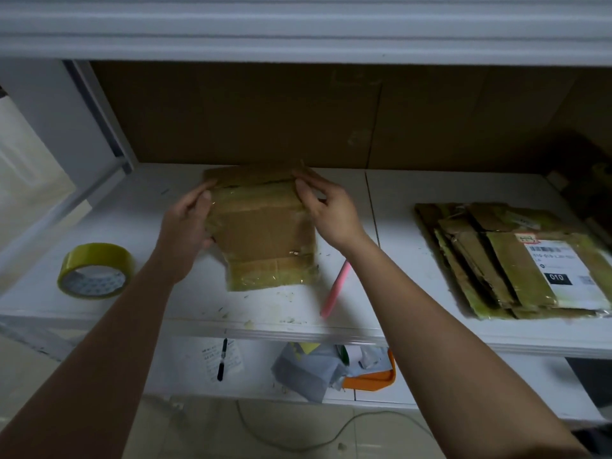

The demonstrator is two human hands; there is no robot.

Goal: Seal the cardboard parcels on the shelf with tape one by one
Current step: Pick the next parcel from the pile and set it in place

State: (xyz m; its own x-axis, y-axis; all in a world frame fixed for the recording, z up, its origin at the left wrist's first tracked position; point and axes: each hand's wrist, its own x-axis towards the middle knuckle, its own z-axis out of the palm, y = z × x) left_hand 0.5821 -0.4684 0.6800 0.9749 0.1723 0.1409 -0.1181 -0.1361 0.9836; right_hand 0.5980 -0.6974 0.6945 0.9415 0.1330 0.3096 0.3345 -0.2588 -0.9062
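The shelf [99,200] is carrying a stack [516,260] of taped parcels at the right and, mid-shelf, one parcel [265,233] lying flat. The left hand [188,223] is gripping its left edge; the right hand [328,210] is pinching its far right corner. The tape [96,270] is sitting well apart at the left. The loose flap is likely springing open if either grip slackens, wrinkling the seal.
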